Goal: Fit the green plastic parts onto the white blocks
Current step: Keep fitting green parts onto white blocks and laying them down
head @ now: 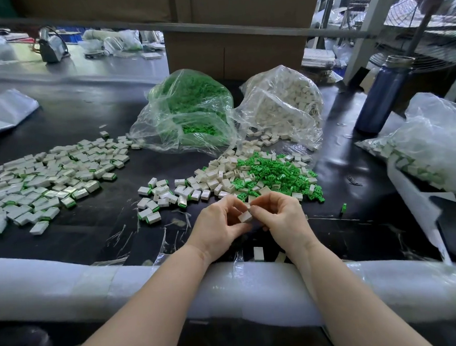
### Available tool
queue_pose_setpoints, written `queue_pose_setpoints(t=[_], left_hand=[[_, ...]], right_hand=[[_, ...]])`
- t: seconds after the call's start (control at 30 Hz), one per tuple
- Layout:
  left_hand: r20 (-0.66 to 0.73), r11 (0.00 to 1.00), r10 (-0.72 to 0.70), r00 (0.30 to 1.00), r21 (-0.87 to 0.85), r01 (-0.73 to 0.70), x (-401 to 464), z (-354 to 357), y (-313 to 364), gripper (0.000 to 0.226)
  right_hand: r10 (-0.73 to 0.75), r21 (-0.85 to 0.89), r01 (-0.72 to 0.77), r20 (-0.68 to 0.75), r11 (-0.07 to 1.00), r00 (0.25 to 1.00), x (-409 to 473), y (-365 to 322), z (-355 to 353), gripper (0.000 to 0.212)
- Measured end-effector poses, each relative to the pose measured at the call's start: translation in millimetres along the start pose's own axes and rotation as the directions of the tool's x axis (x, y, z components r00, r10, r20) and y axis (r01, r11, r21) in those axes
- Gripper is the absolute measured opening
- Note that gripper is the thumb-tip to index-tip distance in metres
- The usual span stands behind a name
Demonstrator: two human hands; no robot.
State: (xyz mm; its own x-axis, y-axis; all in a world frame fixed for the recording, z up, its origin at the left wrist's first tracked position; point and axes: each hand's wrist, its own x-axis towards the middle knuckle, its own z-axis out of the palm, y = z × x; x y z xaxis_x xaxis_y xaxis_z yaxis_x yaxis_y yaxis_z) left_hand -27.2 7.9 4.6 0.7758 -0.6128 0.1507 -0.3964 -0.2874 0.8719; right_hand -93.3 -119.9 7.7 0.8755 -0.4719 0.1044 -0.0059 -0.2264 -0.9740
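The black table (96, 236) is carrying everything, and its near edge is padded with white foam (67, 278). Toward the far edge, a clear bag of green parts (189, 105) is sitting beside a clear bag of white blocks (284, 101). Toward the left edge, a wide spread of finished blocks (46, 180) is lying flat, each showing a green rim. In the middle, a loose pile of white blocks (216, 173) is touching a loose pile of green parts (275, 175).

Just in front of those piles, near the middle of the near edge, both hands are meeting. The left hand (220, 227) and the right hand (281, 217) are both pinching one white block (244, 216) between their fingertips. The block is lying tilted, with its long side running left to right, from one hand to the other. Both hands look equally near it. I cannot tell if a green part is already hiding under the fingers. If not, the green pile is lying just past the right hand, so that hand looks best placed to fetch one.
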Motion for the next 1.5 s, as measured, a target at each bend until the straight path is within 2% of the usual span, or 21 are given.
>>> queue_pose_setpoints(t=[0.1, 0.2, 0.37, 0.53, 0.73, 0.87, 1.0, 1.1, 1.27, 1.5], left_hand=[[-0.020, 1.000, 0.015, 1.000, 0.004, -0.015, 0.7, 0.3, 0.1, 0.008], [-0.015, 0.999, -0.021, 1.000, -0.041, 0.020, 1.2, -0.8, 0.9, 0.015], [0.001, 0.998, -0.039, 0.999, -0.041, 0.039, 1.0, -2.0, 1.1, 0.017], [0.017, 0.999, -0.042, 0.999, 0.020, 0.042, 0.2, -1.4, 0.2, 0.017], [0.021, 0.993, 0.014, 1.000, 0.121, -0.016, 0.2, -1.4, -1.7, 0.016], [0.004, 0.993, 0.022, 1.000, 0.119, -0.022, 0.5, -0.2, -1.7, 0.016], [-0.010, 0.997, 0.030, 1.000, 0.076, -0.029, 1.2, 0.6, 0.1, 0.017], [-0.008, 0.998, 0.016, 1.000, 0.059, -0.015, 1.3, 0.3, 0.1, 0.024], [-0.027, 0.999, 0.033, 0.999, 0.041, -0.032, 2.1, 0.6, -1.2, 0.006], [-0.014, 0.999, 0.000, 1.000, -0.039, 0.000, 2.7, -1.6, -0.6, 0.016]], right_hand=[[0.006, 0.057, -0.007, 0.019, 0.998, 1.000, -0.7, -0.4, -1.3, 0.013], [0.009, 0.076, -0.010, 0.010, 0.997, 1.000, -0.4, 0.1, -2.1, 0.015], [0.031, 0.006, -0.031, -0.005, 0.999, 0.999, 1.8, 1.5, 1.5, 0.017], [0.050, -0.019, -0.049, 0.052, 0.999, 0.997, 1.9, 2.0, 1.5, 0.021], [0.046, -0.127, -0.035, 0.083, 0.991, 0.996, 1.9, 2.1, -1.3, 0.024], [0.024, -0.147, -0.016, 0.050, 0.989, 0.998, 2.1, 3.7, 1.5, 0.024], [-0.009, -0.059, 0.008, -0.012, 0.998, 1.000, 1.8, 2.9, 2.4, 0.017], [-0.002, 0.029, 0.002, 0.003, 1.000, 1.000, 0.6, 2.0, 0.6, 0.017], [-0.003, 0.048, 0.002, 0.017, 0.999, 1.000, 0.2, 0.9, -0.4, 0.013], [0.000, 0.078, 0.000, -0.009, 0.997, 1.000, 0.6, 1.8, -0.5, 0.013]])
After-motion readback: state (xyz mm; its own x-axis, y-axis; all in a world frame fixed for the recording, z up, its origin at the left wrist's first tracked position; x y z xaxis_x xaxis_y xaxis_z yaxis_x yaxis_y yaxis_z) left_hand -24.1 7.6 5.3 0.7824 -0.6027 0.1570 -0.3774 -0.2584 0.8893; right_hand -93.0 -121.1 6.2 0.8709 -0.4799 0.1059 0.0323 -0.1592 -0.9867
